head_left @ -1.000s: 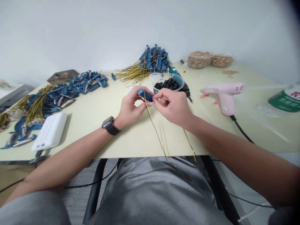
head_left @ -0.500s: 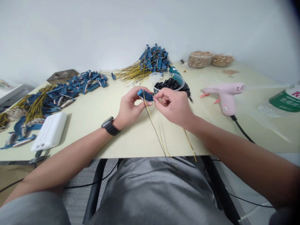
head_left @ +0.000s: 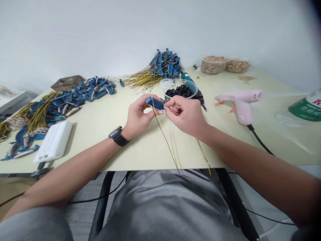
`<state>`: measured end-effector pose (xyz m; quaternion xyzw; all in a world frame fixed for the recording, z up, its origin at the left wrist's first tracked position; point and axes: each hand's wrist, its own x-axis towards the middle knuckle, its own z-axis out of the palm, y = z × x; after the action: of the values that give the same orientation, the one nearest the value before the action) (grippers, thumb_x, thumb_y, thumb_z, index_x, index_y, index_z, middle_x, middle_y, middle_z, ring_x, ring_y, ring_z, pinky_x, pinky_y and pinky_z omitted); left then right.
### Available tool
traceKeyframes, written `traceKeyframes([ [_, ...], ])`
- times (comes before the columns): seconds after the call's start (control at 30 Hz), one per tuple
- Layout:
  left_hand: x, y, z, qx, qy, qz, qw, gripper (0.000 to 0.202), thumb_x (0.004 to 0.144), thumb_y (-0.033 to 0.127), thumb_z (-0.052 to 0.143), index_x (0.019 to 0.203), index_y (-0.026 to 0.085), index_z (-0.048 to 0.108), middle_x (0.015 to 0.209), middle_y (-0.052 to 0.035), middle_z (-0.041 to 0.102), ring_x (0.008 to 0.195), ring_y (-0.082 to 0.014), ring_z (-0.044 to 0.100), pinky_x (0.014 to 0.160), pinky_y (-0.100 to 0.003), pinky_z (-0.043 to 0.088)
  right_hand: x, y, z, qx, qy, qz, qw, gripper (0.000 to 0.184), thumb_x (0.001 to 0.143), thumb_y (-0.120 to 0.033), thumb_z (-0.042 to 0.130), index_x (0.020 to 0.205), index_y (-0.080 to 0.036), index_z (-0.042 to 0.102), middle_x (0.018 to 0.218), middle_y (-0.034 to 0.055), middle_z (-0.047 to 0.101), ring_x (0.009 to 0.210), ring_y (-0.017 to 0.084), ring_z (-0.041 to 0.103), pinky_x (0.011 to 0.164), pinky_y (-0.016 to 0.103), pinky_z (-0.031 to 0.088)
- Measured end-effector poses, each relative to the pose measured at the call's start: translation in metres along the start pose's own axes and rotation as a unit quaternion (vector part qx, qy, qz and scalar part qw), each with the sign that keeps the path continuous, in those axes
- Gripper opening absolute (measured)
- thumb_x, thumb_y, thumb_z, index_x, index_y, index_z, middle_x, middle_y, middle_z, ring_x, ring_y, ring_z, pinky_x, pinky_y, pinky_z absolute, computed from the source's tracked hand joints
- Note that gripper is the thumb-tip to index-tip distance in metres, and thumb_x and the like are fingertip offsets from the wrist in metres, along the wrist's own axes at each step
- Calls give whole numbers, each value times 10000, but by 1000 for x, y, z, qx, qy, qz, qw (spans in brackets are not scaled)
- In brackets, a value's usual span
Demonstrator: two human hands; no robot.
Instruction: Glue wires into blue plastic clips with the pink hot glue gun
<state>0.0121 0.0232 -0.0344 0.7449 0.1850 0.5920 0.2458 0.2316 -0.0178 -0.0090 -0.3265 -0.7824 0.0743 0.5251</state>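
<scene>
Blue wired connector between both hands

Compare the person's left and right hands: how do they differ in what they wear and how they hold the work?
The left hand wears a black watch at the wrist, while the right hand has a bare wrist. The left hand holds the blue plastic part along its body; the right hand's fingers pinch at its end, with yellow wire trailing below. Both hands are bare and raised, meeting at the blue part.

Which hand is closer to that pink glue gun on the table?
The right hand. It sits to the left of the pink glue gun, not touching it, while the left hand is farther away, on the right hand's other side.
</scene>
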Motion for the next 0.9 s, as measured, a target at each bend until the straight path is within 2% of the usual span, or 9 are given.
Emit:
traceKeyframes([
  [0.13,1,-1,-1,5,-5,-4,1000,554,800,539,1066,1209,260,818,1136,-33,856,990,-170,820,894,-292,679,0,-1,0,4,9,-3,1000,116,964,-178,697,851,-201,685,588,-92,463,523,89,393,601,288,324],
  [0.33,2,-3,0,-21,-3,-3,1000,544,813,499,1067,1226,252,811,1160,-34,867,1056,-190,862,940,-300,703,-1,-2,1,5,2,32,999,102,986,-221,696,888,-198,713,596,-84,474,536,99,389,609,296,323],
  [0.57,2,0,1,-39,-10,-21,999,529,816,491,1065,1209,240,814,1166,-42,865,1085,-211,873,976,-329,722,-1,-1,2,24,11,20,999,105,983,-190,702,879,-194,707,597,-88,471,534,94,393,613,296,320],
  [0.9,2,1,1,-76,-4,-49,996,491,782,385,1096,1172,250,830,1170,-18,851,1098,-209,870,991,-326,719,0,-2,2,35,10,20,999,92,988,-175,697,900,-193,714,601,-93,462,534,96,380,621,302,321],
])
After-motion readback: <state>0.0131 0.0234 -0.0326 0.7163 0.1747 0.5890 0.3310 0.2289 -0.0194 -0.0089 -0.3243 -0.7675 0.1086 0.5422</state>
